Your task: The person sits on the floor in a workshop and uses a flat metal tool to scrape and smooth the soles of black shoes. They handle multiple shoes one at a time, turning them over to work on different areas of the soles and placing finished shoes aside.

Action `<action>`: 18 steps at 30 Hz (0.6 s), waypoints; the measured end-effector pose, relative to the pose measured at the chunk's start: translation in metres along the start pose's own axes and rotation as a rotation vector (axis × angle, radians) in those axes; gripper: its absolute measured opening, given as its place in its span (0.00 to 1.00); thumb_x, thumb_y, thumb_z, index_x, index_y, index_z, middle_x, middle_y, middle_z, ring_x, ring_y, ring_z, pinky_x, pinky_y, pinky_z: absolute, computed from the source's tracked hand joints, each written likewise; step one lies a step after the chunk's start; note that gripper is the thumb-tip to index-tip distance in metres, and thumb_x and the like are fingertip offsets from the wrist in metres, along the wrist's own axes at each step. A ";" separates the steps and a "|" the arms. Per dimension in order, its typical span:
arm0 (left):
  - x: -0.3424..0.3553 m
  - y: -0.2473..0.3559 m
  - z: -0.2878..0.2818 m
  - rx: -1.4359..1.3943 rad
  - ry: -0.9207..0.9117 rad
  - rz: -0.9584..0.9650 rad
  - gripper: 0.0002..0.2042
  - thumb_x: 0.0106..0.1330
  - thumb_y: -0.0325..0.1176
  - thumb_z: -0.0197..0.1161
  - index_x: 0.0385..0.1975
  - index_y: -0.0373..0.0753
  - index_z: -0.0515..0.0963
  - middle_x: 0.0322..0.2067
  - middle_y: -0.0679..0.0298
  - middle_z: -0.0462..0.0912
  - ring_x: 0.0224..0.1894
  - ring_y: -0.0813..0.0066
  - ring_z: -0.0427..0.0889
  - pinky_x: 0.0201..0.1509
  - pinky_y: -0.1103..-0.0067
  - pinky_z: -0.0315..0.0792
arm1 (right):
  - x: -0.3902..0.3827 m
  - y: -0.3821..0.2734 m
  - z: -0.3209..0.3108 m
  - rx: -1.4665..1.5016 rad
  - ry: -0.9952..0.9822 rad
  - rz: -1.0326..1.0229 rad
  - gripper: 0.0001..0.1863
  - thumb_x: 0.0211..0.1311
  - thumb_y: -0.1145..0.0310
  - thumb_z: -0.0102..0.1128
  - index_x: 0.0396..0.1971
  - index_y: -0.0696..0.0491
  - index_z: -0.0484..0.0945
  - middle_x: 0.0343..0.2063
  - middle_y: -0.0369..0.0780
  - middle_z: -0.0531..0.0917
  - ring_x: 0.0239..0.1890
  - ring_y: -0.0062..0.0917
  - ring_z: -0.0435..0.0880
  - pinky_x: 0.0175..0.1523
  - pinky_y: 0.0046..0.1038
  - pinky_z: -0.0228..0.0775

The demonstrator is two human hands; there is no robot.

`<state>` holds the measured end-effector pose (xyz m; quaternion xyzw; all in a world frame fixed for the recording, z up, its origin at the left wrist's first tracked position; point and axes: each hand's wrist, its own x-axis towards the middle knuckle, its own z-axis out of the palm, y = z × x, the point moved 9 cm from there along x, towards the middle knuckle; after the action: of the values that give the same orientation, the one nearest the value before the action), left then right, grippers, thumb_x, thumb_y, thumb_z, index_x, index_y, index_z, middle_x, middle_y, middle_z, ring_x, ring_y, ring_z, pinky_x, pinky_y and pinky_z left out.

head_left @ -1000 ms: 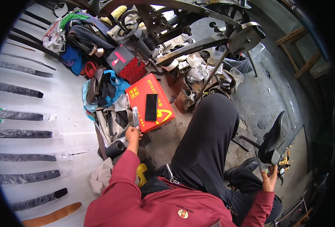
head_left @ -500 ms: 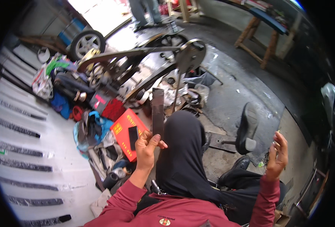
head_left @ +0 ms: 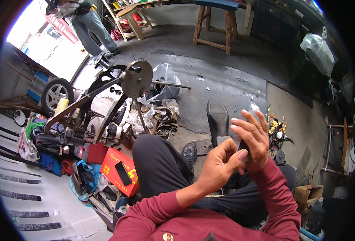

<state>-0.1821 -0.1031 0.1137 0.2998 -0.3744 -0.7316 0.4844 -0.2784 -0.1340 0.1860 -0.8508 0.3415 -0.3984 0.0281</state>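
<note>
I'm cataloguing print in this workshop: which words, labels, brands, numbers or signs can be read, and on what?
Red box: yellow printing, partly legible, but I don't copy print out.
Maroon top: lettering beside a round badge, too small to read.
Cardboard box: dark marks, too blurred to read.

From my end I see a grey floor [head_left: 193, 68], dark and smooth toward the back, paler on the right. On it I make out yellow scraps [head_left: 275, 127] strewn at the right, a flat metal plate [head_left: 202, 148] near the middle and an open cardboard box [head_left: 304, 193] at lower right. A blue-topped wooden stool [head_left: 228, 32] stands farther back, and a translucent plastic bag [head_left: 167, 75] sits left of it. To my left, a white sheet [head_left: 79, 221] bears dark strips [head_left: 21, 196] laid out in a row.
</note>
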 end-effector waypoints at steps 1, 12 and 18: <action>0.001 0.003 0.001 0.135 0.000 0.088 0.09 0.77 0.33 0.64 0.43 0.34 0.74 0.36 0.62 0.82 0.37 0.77 0.84 0.45 0.79 0.78 | -0.005 0.010 -0.004 0.038 0.019 0.030 0.18 0.69 0.63 0.57 0.52 0.55 0.84 0.50 0.44 0.88 0.63 0.44 0.83 0.77 0.49 0.55; -0.011 -0.079 -0.109 0.878 0.455 0.060 0.52 0.52 0.39 0.85 0.75 0.39 0.56 0.70 0.54 0.65 0.69 0.57 0.69 0.67 0.62 0.68 | -0.143 0.171 0.044 1.526 0.970 1.172 0.17 0.81 0.60 0.52 0.56 0.57 0.76 0.26 0.36 0.76 0.25 0.21 0.73 0.33 0.29 0.70; 0.033 -0.105 -0.099 0.739 0.355 0.091 0.62 0.52 0.34 0.86 0.80 0.33 0.42 0.76 0.48 0.55 0.75 0.60 0.60 0.76 0.68 0.59 | -0.163 0.158 0.105 1.773 1.079 1.261 0.18 0.81 0.60 0.47 0.57 0.56 0.76 0.28 0.37 0.78 0.27 0.23 0.75 0.35 0.32 0.73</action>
<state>-0.1651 -0.1327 -0.0306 0.5582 -0.5354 -0.4628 0.4330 -0.3663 -0.1798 -0.0435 0.0544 0.2723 -0.7131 0.6437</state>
